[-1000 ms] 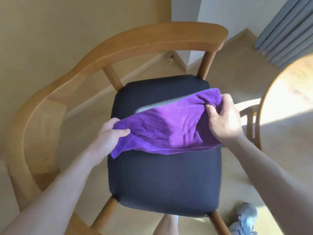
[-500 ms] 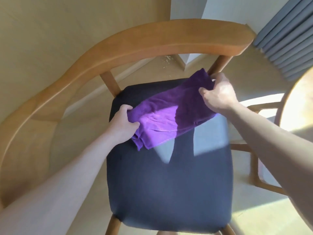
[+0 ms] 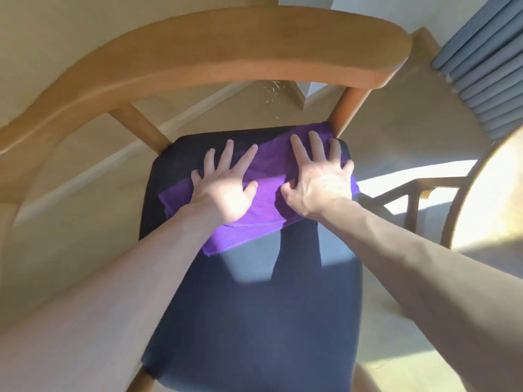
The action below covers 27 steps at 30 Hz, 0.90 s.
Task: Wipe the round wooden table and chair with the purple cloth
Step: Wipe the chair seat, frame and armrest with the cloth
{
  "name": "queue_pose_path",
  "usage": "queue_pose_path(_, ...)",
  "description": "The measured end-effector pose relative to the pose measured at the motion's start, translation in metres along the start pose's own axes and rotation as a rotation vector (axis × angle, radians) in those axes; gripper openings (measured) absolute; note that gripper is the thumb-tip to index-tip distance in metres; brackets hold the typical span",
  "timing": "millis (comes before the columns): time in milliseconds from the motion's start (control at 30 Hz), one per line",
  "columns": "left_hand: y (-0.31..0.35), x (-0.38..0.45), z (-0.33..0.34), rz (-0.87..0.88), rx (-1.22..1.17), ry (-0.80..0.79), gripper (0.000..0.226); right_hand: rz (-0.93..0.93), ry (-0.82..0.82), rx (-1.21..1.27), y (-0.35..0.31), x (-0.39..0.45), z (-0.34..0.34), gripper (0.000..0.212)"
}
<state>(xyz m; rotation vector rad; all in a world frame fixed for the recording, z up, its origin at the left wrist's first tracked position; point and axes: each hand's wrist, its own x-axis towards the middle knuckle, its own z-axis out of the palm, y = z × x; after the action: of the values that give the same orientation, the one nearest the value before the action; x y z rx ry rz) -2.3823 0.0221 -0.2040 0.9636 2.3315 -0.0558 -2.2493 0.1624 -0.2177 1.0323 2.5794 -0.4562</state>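
Hands are what I am counting first, and two are showing, both lying palm down on one purple cloth (image 3: 266, 199) that is spread across the far part of the dark seat (image 3: 254, 321). I am seeing my left hand (image 3: 223, 188) pressing flat with its fingers spread wide, not gripping anything, its fingertips reaching past the cloth's far edge onto the seat. I am seeing my right hand (image 3: 319, 182) resting flat as well, fingers stretched out toward the seat's far right corner and its thumb tucked against a fold in the cloth; I cannot tell whether the thumb is pinching that fold. One chair (image 3: 226, 52) is filling the view, its curved wooden backrest arching over the seat on two visible posts. The cloth's near hem is lying loose toward me, with sunlight crossing it. At the right edge I am catching one rim of the round wooden table (image 3: 492, 193), brightly lit, standing apart from the chair. One pleated grey curtain (image 3: 486, 60) is hanging at the upper right.
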Motion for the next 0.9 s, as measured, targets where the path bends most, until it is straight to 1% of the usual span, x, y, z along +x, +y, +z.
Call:
queue_pose_path(100, 0.02, -0.011, 0.017, -0.052, 0.1, 0.091, 0.065, -0.029, 0.053, -0.053, 0.001, -0.002, -0.003, 0.09)
queue_pose_path(167, 0.035, -0.024, 0.026, -0.071, 0.103, 0.12, 0.065, -0.023, 0.02, -0.005, 0.001, -0.008, -0.002, 0.091)
queue_pose_path(267, 0.054, -0.043, 0.034, -0.097, 0.04, 0.028, 0.066, -0.025, -0.047, 0.028, 0.011, -0.027, 0.004, 0.093)
queue_pose_path(400, 0.072, -0.077, 0.046, -0.066, -0.057, -0.061, 0.073, -0.004, -0.092, 0.017, 0.036, -0.062, 0.015, 0.094)
queue_pose_path(467, 0.08, -0.096, 0.055, -0.044, -0.113, -0.107, 0.075, 0.009, -0.1, 0.03, 0.047, -0.078, 0.019, 0.086)
queue_pose_path(533, 0.085, -0.109, 0.06, -0.026, -0.173, -0.165, 0.074, 0.016, -0.098, 0.048, 0.057, -0.088, 0.019, 0.072)
queue_pose_path(600, 0.085, -0.112, 0.059, 0.006, -0.205, -0.176, 0.069, 0.006, -0.091, 0.07, 0.062, -0.089, 0.015, 0.061)
queue_pose_path(667, 0.084, -0.108, 0.048, 0.057, -0.2, -0.127, 0.061, -0.025, -0.041, 0.078, 0.063, -0.084, 0.004, 0.054)
queue_pose_path(700, 0.082, -0.103, 0.04, 0.078, -0.207, -0.08, 0.057, -0.039, 0.012, 0.088, 0.063, -0.079, -0.003, 0.053)
queue_pose_path(800, 0.078, -0.082, 0.012, 0.08, -0.29, 0.074, 0.056, -0.062, 0.239, 0.164, 0.059, -0.059, -0.03, 0.067)
queue_pose_path(833, 0.078, -0.075, 0.005, 0.073, -0.32, 0.106, 0.058, -0.058, 0.288, 0.19, 0.057, -0.05, -0.037, 0.072)
queue_pose_path(867, 0.078, -0.068, -0.001, 0.058, -0.35, 0.103, 0.059, -0.044, 0.292, 0.208, 0.056, -0.041, -0.042, 0.074)
queue_pose_path(900, 0.078, -0.06, -0.005, 0.03, -0.403, 0.061, 0.06, -0.017, 0.258, 0.225, 0.053, -0.032, -0.045, 0.072)
